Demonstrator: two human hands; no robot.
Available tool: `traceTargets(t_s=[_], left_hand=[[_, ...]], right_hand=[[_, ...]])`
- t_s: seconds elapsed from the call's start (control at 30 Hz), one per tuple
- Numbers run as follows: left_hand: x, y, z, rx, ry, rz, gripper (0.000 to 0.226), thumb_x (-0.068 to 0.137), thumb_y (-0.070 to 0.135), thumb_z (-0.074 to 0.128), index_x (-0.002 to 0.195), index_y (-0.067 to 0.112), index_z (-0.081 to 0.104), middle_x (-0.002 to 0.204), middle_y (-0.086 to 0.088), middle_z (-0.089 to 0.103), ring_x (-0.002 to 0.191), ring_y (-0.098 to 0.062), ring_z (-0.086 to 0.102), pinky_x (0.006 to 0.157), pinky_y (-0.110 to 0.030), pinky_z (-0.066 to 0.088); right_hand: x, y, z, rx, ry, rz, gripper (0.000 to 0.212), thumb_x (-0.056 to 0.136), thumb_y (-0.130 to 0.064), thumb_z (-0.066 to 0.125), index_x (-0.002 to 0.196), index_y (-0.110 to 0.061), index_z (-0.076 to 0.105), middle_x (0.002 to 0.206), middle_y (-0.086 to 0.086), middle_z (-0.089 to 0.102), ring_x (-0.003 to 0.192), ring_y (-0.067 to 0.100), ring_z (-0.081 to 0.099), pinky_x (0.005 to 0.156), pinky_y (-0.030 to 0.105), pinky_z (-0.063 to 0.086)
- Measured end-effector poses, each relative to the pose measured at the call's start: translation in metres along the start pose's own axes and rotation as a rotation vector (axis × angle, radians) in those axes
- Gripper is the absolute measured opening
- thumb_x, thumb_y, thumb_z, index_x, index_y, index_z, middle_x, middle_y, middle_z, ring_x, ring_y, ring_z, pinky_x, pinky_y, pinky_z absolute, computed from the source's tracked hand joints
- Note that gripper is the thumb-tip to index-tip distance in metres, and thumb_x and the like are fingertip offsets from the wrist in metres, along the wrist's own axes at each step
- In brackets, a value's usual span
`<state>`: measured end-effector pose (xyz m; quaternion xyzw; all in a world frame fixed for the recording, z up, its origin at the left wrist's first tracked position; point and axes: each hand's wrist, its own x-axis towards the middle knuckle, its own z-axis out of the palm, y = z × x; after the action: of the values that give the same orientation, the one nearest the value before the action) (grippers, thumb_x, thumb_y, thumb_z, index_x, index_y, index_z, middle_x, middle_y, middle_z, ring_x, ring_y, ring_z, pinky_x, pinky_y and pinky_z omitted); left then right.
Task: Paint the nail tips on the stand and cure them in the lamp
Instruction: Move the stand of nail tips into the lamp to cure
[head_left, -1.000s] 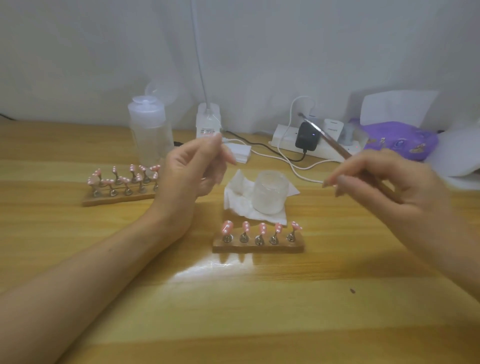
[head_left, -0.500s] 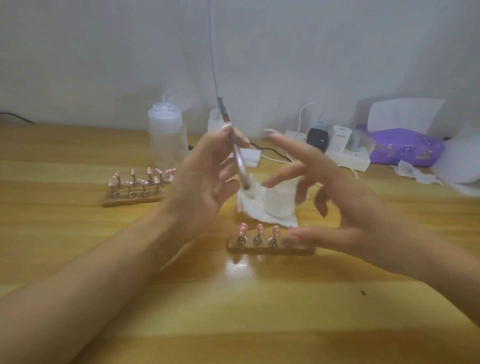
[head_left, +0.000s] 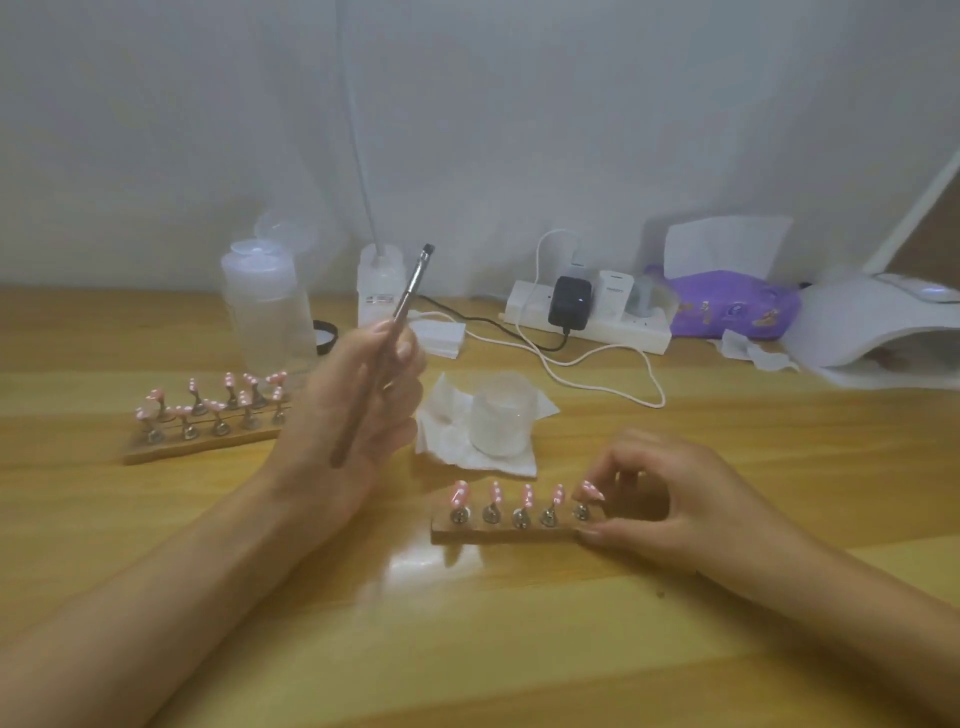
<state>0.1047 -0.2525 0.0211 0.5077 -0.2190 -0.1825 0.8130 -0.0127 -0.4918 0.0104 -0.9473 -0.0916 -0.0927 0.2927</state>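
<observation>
Near stand (head_left: 498, 535), five pink nail tips (head_left: 527, 496): lying with its long axis running left to right.
Right hand (head_left: 670, 504): pinching the stand's right end, thumb in front, fingers behind.
Left hand (head_left: 358, 410): gripping the brush (head_left: 410, 291), bristles pointing up, clear of the tips.
Lamp (head_left: 852, 322): sitting far right, well apart from the stand; the right hand is lying nearer to it.

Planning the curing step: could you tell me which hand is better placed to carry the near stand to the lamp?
Right. The right hand grips the near stand, the lamp sits on its side, and the left hand holds the brush.
</observation>
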Motion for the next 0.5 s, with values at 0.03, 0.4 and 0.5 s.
traceTargets(t_s=[0.03,0.4,0.5], left_hand=[[0.001,-0.002,0.005,0.056,-0.008,-0.012,0.029,0.089,0.035,0.056,0.063,0.025,0.051,0.06,0.008,0.032,0.045,-0.004,0.021,0.041,-0.02,0.016],[-0.008,-0.04,0.092,0.527,-0.528,-0.186,0.031,0.077,0.056,0.063,0.068,0.026,0.063,0.054,0.007,0.046,0.045,-0.005,0.042,0.046,-0.008,0.032],[0.021,-0.061,0.124,0.554,-0.535,-0.166,0.03,0.098,0.033,0.061,0.069,0.022,0.062,0.048,0.011,0.046,0.043,-0.003,0.045,0.045,-0.008,0.034]], right_hand=[[-0.008,0.005,-0.008,-0.032,0.01,0.011,0.027,0.069,-0.023,0.089,0.08,-0.031,0.066,0.09,-0.021,0.061,0.084,0.002,0.055,0.07,0.012,0.038],[-0.108,0.131,-0.121,-0.431,0.356,0.276,0.033,0.067,-0.025,0.087,0.085,-0.039,0.063,0.084,-0.021,0.062,0.086,-0.007,0.058,0.075,0.014,0.041],[-0.11,0.173,-0.14,-0.343,0.525,0.48,0.027,0.069,-0.019,0.089,0.082,-0.03,0.068,0.079,-0.02,0.064,0.076,-0.004,0.06,0.068,0.003,0.039]])
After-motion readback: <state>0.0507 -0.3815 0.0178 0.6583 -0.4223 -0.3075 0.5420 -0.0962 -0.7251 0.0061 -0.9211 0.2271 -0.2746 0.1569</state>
